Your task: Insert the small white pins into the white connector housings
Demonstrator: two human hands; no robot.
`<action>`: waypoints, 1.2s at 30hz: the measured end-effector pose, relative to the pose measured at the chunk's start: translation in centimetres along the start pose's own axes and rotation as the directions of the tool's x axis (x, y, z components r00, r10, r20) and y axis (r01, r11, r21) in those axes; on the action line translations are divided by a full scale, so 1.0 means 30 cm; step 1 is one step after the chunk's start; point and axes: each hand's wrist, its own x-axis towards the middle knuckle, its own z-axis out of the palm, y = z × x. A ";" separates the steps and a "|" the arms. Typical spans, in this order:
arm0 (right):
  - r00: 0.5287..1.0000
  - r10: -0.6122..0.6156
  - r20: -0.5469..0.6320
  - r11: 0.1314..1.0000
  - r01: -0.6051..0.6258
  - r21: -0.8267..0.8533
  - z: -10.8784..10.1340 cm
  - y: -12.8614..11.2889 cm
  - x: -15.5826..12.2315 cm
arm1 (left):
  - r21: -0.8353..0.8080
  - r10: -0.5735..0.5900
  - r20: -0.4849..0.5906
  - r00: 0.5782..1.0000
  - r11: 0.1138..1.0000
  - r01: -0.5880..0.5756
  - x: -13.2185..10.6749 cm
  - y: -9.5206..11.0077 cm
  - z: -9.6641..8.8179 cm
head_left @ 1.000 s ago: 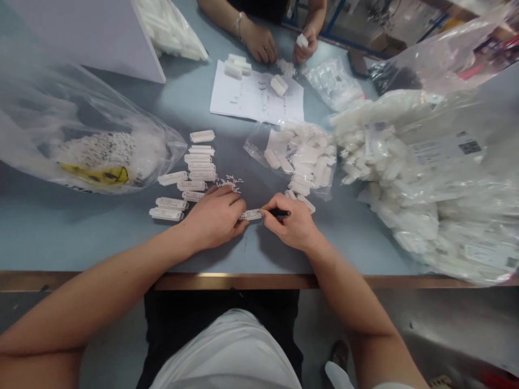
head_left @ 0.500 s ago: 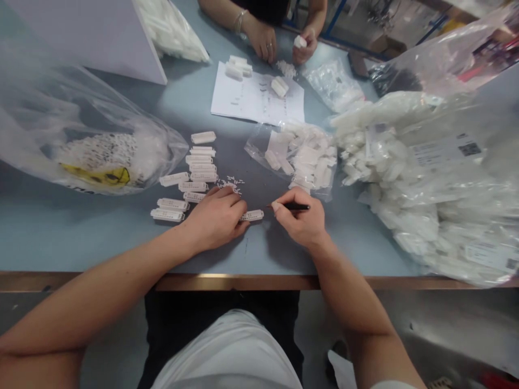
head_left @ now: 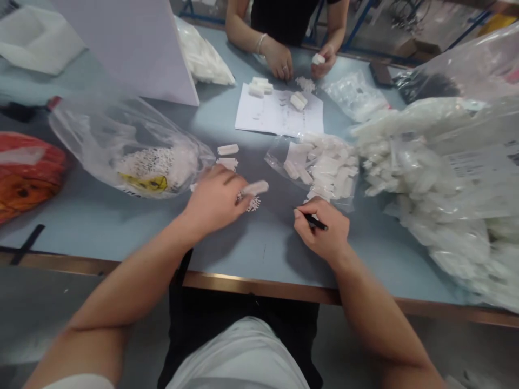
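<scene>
My left hand (head_left: 217, 199) is closed on a white plastic strip-shaped piece (head_left: 256, 188), lifted above the table and slightly blurred. Below its fingertips lies a small pile of tiny white pegs (head_left: 253, 204). More white pieces (head_left: 227, 149) lie just beyond this hand, which hides most of their group. My right hand (head_left: 322, 227) grips a slim black pen-like tool (head_left: 315, 221), its tip pointing left just over the table. Close beyond the right hand is a clear bag (head_left: 334, 167) full of white pieces.
A co-worker's hands (head_left: 279, 60) work across the table, one holding a small white piece. Printed paper (head_left: 259, 116) carries several white pieces. Large plastic bags (head_left: 438, 189) crowd the right; a clear bag of small parts (head_left: 150, 167) and a red bag (head_left: 30, 175) lie left.
My left hand has raised the white piece off the table and moved it up toward the group of pieces. My right hand keeps the black tool. The view has shifted left.
</scene>
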 end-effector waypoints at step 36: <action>0.979 -0.203 0.007 0.977 0.203 -0.064 -0.017 0.051 0.003 | 0.434 -0.608 0.374 0.700 0.782 0.447 -0.007 -0.448 -0.093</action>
